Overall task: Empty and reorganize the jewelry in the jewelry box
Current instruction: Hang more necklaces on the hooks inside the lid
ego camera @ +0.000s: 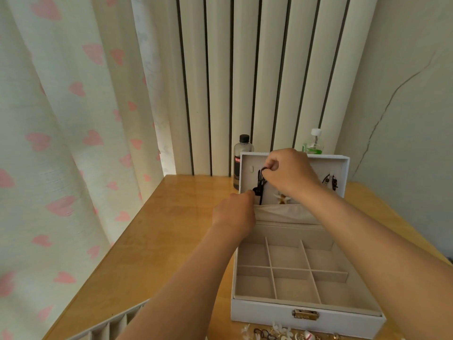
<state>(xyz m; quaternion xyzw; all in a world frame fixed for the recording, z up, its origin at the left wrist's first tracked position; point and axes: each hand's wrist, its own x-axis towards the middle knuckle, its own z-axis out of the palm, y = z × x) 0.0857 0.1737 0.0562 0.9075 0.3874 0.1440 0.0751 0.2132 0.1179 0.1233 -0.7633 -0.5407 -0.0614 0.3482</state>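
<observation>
Right hand (pixel 289 173) pinches black cord necklace (pixel 260 182) top against lid (pixel 328 165); left hand (pixel 234 212) grips lower end, probably pendant. Cord light, limp, tangle-prone: hold near loop.

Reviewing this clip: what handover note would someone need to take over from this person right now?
Right hand pinches the top of the black cord necklace in the upright lid; left hand holds its lower end.
Done: base compartments look empty; jewelry pile lies before the box; tray lies at lower left.
Left: unhook other lid pieces, then reorganize everything.
</observation>
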